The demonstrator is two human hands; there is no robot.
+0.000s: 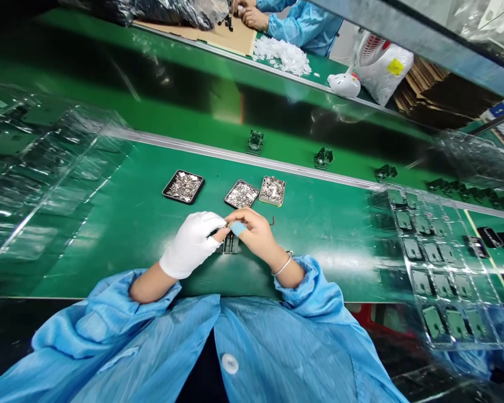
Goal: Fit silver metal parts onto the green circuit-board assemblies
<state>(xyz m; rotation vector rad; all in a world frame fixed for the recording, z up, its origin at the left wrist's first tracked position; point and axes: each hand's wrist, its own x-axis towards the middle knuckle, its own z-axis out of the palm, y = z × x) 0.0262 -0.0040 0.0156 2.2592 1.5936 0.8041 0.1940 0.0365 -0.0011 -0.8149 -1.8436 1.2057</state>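
Note:
My left hand (194,243), in a white glove with bare fingertips, is closed at the upper edge of a dark green circuit board assembly (229,244). From the other side comes my right hand (254,232), bare, with blue tape on the thumb. Its thumb and forefinger are pinched together right beside the left fingertips, above the assembly; anything tiny between them is hidden. Just beyond the hands sit three shallow trays of small metal parts: a black tray (165,193) at left, a middle tray (227,200) and a pale tray (265,201).
Across the bench runs a metal rail (185,146); past it lie circuit assemblies (255,141) on a green strip. Clear plastic trays stand at left (67,168) and right (415,268), the right one holding several boards. A co-worker's hands (254,18) are at the far bench, near a white fan (345,84).

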